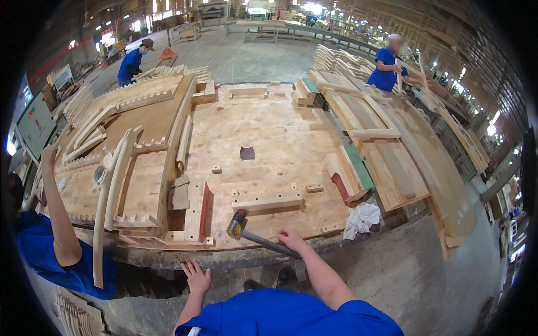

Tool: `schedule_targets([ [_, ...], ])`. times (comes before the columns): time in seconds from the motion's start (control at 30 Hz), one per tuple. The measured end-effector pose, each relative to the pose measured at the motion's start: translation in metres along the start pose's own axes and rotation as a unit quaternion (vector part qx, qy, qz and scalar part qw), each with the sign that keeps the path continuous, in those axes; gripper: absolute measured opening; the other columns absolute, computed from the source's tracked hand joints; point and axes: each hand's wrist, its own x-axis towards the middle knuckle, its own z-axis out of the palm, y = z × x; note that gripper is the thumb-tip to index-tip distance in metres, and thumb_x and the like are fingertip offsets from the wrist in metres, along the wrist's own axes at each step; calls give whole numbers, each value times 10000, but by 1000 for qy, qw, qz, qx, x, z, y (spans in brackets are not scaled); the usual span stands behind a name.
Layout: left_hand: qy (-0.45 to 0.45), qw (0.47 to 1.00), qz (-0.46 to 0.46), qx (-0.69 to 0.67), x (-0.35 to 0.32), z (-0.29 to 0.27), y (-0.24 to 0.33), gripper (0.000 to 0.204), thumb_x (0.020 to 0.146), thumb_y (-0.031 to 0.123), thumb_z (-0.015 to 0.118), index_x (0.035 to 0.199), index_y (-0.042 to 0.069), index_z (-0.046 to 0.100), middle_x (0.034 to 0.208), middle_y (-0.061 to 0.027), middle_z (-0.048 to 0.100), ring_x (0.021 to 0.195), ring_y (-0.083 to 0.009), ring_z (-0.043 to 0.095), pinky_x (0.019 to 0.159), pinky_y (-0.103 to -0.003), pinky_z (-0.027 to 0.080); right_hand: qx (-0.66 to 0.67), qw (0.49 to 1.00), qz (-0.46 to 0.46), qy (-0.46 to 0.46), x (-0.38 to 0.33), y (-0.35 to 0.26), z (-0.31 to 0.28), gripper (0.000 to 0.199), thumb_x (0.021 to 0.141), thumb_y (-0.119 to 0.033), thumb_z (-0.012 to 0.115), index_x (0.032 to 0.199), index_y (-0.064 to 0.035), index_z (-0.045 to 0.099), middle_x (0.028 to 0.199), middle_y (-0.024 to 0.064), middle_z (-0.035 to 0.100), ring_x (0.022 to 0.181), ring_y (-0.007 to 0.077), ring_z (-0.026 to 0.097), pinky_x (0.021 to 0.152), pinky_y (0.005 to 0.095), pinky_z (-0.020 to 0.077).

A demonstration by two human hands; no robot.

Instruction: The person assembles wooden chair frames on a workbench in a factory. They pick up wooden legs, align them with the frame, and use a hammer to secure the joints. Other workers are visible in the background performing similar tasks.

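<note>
- The counter (pixel 269 131) is lit brightly and evenly, and soft shadows are cast near its right side.
- Glare is thrown by small bright lights (pixel 312 8) across the hall, whose roof is left dimmer.
- Straight edges are bent toward the rim, and the corners are lost in black.
- The left hand (pixel 197 277) and right hand (pixel 290 239) are rendered clearly; distant machinery (pixel 353 19) is softened.
</note>
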Motion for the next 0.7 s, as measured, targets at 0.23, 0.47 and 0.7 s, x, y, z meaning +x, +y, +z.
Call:
schedule_targets([
  [0.23,-5,1000,5,-14,-1,-4,3,762,898,444,468,1427,-44,215,1508,-260,76,1381,-482,-9,1112,-481,225,-16,1000,4,-20,-2,1,-5,295,758,-259,726,917,-25,641,719,50,608,674,147,570,655,269,479],
  [0.47,-14,1000,-5,-26,-3,-4,3,766,897,432,481,1427,-50,209,1509,-262,65,1378,-487,-12,1108,-490,235,-323,944,-73,6,-24,-32,8,455,691,-463,737,969,-122,622,976,78,601,937,262,575,819,413,434],
  [0.7,-21,999,-8,-23,2,-4,4,783,892,445,486,1434,-40,195,1508,-264,62,1382,-478,-29,1103,-470,259,-335,936,-106,22,-27,-20,9,356,711,-364,727,943,-125,600,962,109,574,983,302,538,842,426,424],
])
